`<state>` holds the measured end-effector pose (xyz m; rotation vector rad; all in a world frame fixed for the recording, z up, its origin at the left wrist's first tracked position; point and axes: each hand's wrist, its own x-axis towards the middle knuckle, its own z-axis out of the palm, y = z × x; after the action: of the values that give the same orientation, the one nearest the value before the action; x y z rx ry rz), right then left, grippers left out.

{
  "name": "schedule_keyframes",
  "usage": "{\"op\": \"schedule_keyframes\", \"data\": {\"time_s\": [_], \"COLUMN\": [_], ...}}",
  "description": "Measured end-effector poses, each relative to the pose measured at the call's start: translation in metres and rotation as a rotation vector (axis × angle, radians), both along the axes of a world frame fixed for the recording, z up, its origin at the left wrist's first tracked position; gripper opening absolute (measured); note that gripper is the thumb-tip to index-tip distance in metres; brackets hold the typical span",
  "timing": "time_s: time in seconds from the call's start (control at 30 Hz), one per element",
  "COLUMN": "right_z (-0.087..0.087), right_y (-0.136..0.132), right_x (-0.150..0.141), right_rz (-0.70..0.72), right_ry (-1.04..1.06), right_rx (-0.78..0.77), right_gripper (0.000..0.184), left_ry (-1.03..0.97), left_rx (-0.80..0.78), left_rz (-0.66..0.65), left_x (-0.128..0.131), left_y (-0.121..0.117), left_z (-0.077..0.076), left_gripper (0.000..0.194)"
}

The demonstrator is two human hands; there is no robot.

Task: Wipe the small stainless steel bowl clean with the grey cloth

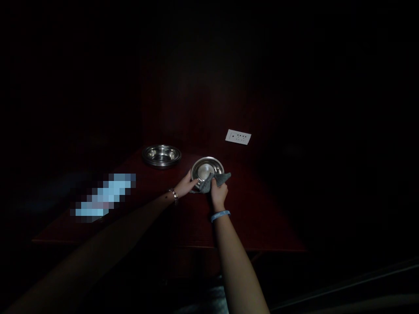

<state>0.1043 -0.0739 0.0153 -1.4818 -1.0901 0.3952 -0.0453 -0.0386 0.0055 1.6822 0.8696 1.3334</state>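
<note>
My left hand grips the left rim of a shiny metal bowl, its thumb over the edge and the other fingers hidden behind. The bowl is tilted, its inside facing me. In my right hand a grey cloth is pinched, pressed against the bowl's lower right rim. Part of the cloth also hangs beneath the bowl. Back and to the left, a stack of similar metal bowls rests on the dark red table.
A white socket plate is fixed to the dark red panel behind the table. On the table's left lies a bright, pixelated flat object whose kind I cannot make out. The surroundings are very dark, and the table's front edge runs below my forearms.
</note>
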Motion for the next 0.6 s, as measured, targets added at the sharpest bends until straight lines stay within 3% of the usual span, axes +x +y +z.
{"op": "schedule_keyframes", "data": {"time_s": [0.37, 0.6], "right_z": [-0.0013, 0.0005], "right_y": [0.0004, 0.0002], "right_x": [-0.0026, -0.0017], "right_rz": [0.060, 0.049], "right_ry": [-0.039, 0.029], "right_rx": [-0.030, -0.032], "right_gripper": [0.025, 0.022], "left_ry": [-0.053, -0.073], "left_rx": [-0.084, 0.025], "left_rz": [0.130, 0.016], "left_x": [-0.0072, 0.0011], "left_y": [0.0061, 0.0008], "left_z": [0.0000, -0.0031], "left_gripper": [0.041, 0.068]}}
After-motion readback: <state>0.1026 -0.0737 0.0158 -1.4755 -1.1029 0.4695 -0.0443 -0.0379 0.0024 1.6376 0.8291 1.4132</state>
